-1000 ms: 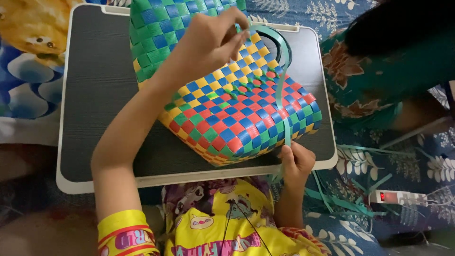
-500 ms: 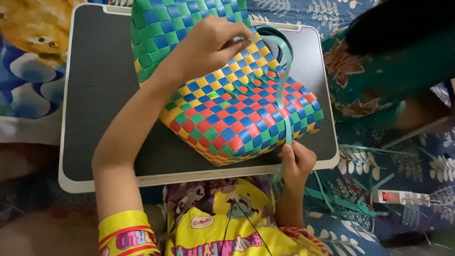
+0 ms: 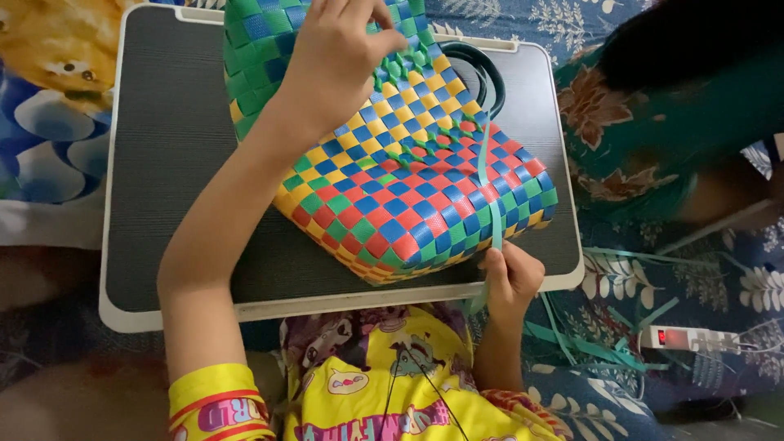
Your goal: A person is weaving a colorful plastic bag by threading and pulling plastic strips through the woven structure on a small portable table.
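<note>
Left hand (image 3: 343, 61) higher, fingertips cropped

Glossy plastic strips, flat and smooth, in the woven basket (image 3: 408, 163); same shiny plastic in the loose teal strip (image 3: 487, 192); matt, finely ribbed black top with smooth white plastic rim on the lap table (image 3: 163, 163); soft printed cloth for the floral bedsheet (image 3: 727, 278)

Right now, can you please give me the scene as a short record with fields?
Left hand: rests on top of the woven basket, fingers at a green strip.
Right hand: pinches a teal strip at the basket's near corner.
Basket: multicolour checks, lying on a dark lap tray.
Nearby: loose teal strips and a white power strip on the floral cloth.
</note>
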